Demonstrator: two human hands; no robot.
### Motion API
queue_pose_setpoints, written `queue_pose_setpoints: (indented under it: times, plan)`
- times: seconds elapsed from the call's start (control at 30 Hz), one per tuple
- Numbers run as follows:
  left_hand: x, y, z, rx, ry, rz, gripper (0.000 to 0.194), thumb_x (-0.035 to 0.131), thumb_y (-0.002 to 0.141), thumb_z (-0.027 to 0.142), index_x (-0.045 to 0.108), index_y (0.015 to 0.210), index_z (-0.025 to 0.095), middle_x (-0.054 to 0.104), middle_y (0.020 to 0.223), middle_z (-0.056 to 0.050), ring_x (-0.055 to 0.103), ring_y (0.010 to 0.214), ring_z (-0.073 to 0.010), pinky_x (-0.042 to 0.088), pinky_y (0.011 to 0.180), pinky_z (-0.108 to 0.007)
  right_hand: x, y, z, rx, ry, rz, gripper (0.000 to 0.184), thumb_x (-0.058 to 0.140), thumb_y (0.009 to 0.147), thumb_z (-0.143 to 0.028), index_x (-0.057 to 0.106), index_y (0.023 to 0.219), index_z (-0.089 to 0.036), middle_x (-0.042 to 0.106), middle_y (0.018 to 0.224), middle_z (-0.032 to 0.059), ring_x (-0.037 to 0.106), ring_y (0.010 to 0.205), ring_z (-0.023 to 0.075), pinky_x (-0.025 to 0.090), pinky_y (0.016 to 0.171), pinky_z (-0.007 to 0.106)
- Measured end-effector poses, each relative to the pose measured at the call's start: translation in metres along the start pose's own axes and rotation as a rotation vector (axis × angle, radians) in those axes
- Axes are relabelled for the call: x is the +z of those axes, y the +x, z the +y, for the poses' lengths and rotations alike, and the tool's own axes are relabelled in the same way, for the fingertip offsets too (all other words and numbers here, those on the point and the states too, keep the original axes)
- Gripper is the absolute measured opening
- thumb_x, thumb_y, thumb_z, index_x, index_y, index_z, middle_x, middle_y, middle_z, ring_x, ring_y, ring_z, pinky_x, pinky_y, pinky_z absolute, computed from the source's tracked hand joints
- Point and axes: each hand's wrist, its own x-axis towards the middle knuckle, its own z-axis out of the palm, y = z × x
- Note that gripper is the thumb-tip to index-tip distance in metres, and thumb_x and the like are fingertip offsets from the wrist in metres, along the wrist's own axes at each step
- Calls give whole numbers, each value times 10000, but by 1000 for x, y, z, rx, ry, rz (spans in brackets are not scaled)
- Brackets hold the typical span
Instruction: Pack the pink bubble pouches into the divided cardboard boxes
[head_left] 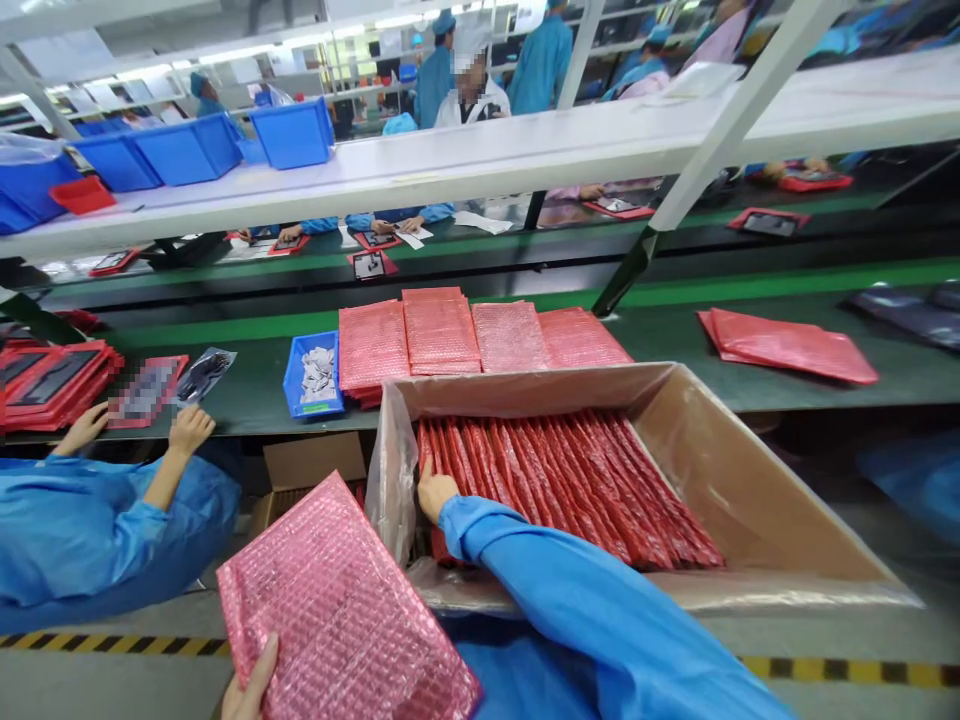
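Observation:
My left hand [253, 688] grips the edge of a pink bubble-wrap bag [352, 610] at the lower left, with the thumb lying on its face. This bag is tilted, outside the box. My right hand [437, 492] reaches into a large cardboard box [720, 470] lined with clear plastic. It touches the left end of a tightly packed row of red bubble-wrap bags [555, 485]. One finger lies stretched along the end bag, while the others are mostly hidden.
Stacks of red bubble-wrap bags [442, 335] stand behind the box on the green bench. Beside them is a blue bin [315, 375] of small white pieces. More red bags [787, 345] lie at right. A co-worker's hands [191, 428] handle a bagged item at left.

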Motion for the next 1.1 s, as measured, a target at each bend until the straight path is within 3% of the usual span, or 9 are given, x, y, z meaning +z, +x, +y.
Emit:
queue_pose_setpoints:
  times: [0.17,0.3,0.5,0.6,0.7,0.77,0.87,0.97,1.1]
  plan:
    - [23,-8,30,-29,-15,-55,464,745,518,544,689,822,198,714,940,-61,449,1259,-351,379,1060,-472,0,1,-2,-71,40,-64,349,452,820,-50,651,1100,12,486,1285,328,607,1062,352,515,839,443]
    - [45,-9,57,-89,-73,-142,449,795,423,471,680,746,182,716,900,-69,510,1189,-366,439,1005,-452,-19,-3,6,-75,148,-76,244,529,865,-166,690,1009,-53,614,1180,238,597,1093,305,475,921,450]
    - [86,-2,74,-54,-138,-416,540,752,549,509,680,927,130,722,884,-80,651,915,-288,511,850,-378,-62,-51,32,-174,535,-126,696,98,969,-525,660,1070,-126,711,935,128,685,802,210,542,738,342]
    - [118,4,74,197,114,-470,530,644,621,596,671,846,118,713,855,-126,646,847,-302,506,803,-405,-66,-101,51,-400,1078,-47,725,414,807,-727,575,1169,-120,689,1002,129,667,870,231,530,808,368]
    - [154,8,73,673,378,-305,506,490,783,519,632,1032,102,660,1088,-175,580,1050,-308,423,950,-434,-68,-138,83,-393,1337,230,738,695,671,-606,506,1224,-156,625,1172,132,588,1080,262,453,959,392]
    - [173,9,72,859,593,-193,576,527,794,404,505,1254,58,528,1312,-213,469,1221,-313,362,1018,-426,-73,-145,106,-253,1305,355,650,665,712,-558,511,1188,-143,612,1191,151,580,1087,280,437,970,421]
    - [186,7,71,762,1011,-240,702,587,776,283,342,1388,41,580,1238,-234,588,1073,-328,458,833,-390,-78,-135,126,-157,1123,488,653,595,734,-525,484,1224,-107,588,1224,175,555,1121,300,398,1004,456]
    - [181,4,72,616,1223,-228,368,388,909,291,582,1163,107,706,894,-179,675,792,-301,413,618,-327,-79,-117,118,-154,895,535,689,511,773,-416,363,1371,-106,566,1269,148,514,1189,271,380,1025,425]
    - [169,5,70,623,1217,-113,463,245,959,323,660,864,141,709,804,-169,677,756,-287,309,553,-300,-86,-92,81,-71,551,377,745,469,777,-217,204,1467,-126,662,1108,112,592,1084,248,438,924,344]
